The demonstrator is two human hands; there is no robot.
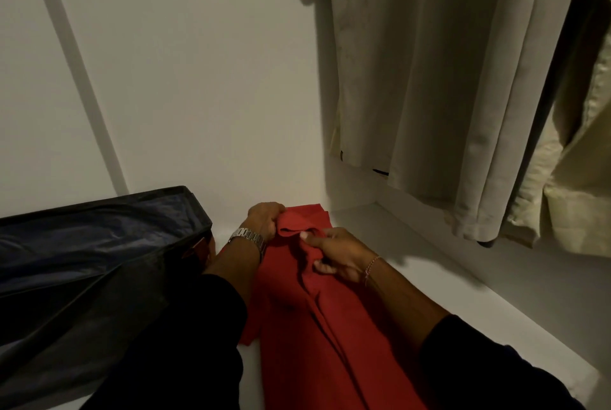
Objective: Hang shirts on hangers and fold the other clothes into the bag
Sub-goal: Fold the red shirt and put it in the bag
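My left hand (264, 219) and right hand (334, 256) both pinch the red garment (297, 327) at its far end, its length running toward me, bag (99, 244) at left

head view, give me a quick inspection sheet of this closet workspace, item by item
surface: white shelf, partly in shadow.
job's things: red garment lies lengthwise on the shelf; dark blue bag stands open at its left.
clutter: nothing seen.
grippers: left hand grips the garment's far end; right hand pinches the cloth just beside it. A metal watch is on the left wrist, a thin bracelet on the right.
cables: nothing seen.
surroundings: pale shirts hang at upper right; hangers not visible. Plain white wall behind.
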